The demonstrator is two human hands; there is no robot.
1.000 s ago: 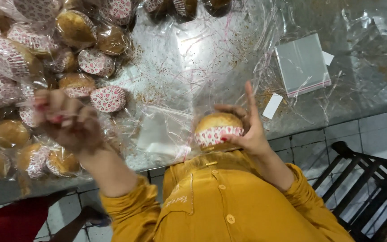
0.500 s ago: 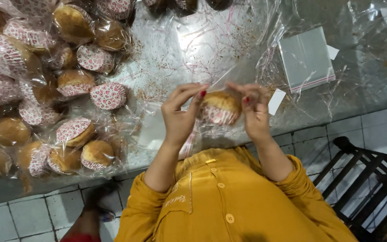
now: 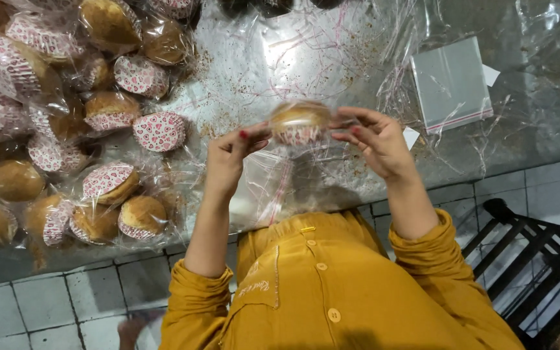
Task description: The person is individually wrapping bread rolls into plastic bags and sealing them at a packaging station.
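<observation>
- A muffin in a red-patterned paper cup, wrapped in a clear bag, is held in the air above the surface, between the two hands.
- It is pinched from both sides: left hand at its left edge, right hand at its right, both equally near.
- The bag's loose end hangs down toward the body.
- Bagged muffins are heaped on the left; a stack of empty bags lies far right.

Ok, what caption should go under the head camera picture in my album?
Both hands, left hand and right hand, hold a cupcake in clear wrap above a crumb-strewn table.
</observation>
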